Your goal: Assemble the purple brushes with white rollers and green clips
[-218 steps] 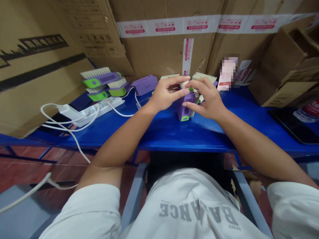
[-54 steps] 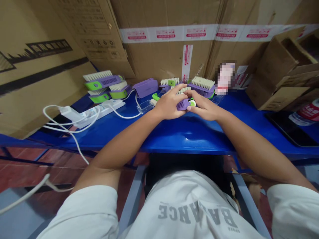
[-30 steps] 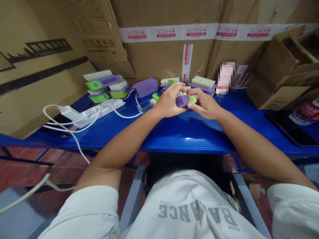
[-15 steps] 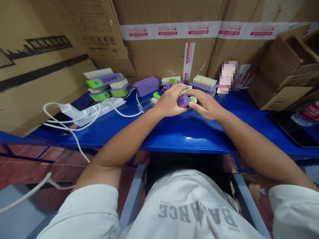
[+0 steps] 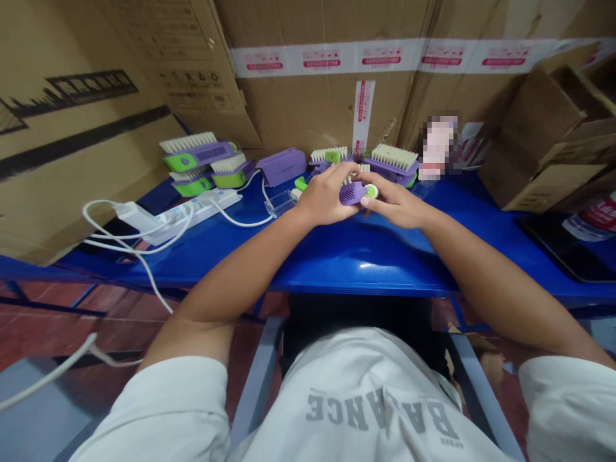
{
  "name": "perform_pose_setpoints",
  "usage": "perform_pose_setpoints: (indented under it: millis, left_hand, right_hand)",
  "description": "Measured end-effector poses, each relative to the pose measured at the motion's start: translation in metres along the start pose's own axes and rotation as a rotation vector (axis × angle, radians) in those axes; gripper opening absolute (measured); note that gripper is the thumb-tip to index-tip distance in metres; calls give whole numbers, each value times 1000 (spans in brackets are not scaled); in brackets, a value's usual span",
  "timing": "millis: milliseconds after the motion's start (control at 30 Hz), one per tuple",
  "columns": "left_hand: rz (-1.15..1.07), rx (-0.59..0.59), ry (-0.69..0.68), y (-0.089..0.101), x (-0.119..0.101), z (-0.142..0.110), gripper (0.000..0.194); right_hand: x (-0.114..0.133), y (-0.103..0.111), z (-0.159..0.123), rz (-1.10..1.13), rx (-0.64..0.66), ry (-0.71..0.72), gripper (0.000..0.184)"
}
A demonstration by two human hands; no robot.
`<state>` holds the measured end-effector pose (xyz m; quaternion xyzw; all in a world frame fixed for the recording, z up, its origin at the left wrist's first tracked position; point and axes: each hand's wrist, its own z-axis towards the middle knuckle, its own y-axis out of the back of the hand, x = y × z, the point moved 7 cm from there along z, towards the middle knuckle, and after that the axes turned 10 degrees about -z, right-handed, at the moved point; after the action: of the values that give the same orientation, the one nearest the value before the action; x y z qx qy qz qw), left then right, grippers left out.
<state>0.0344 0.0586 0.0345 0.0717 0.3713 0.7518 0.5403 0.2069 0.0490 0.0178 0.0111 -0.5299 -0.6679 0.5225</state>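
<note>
My left hand [image 5: 327,196] and right hand [image 5: 393,208] were both grasping the purple brush body [image 5: 351,192] above the blue table [image 5: 366,269]. A slip from that fingertip hold could have knocked the bristle brush [image 5: 392,157] at 12 o'clock.

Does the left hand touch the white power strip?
No, the left hand holds a purple brush; the white power strip lies apart.
</note>
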Motion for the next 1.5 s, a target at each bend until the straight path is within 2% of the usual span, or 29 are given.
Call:
perform_pose_setpoints:
  millis: [267,400,500,733,900,1133,1500]
  left_hand:
    - [34,15,-82,-4,0,-2,37]
    - [42,44,-124,-8,-3,-4,40]
    - [49,57,-141,-10,-6,-5,43]
    - [37,38,-191,-10,-10,-8,39]
    - [18,-6,-264,-11,-12,-8,32]
    - [24,-143,-482,-7,-18,-11,29]
    - [28,-101,-429,-11,-16,-9,28]
  right_hand:
    - [-7,-2,-1,89,89,26,64]
    - [-19,-3,-1,97,49,-28,73]
    - [-27,-9,-1,159,70,-47,79]
    - [-27,-3,-1,32,32,1,70]
    - [-18,3,0,-10,-4,77,69]
    - [-10,5,1,-2,-6,61,68]
    - [-14,3,1,-9,25,53,70]
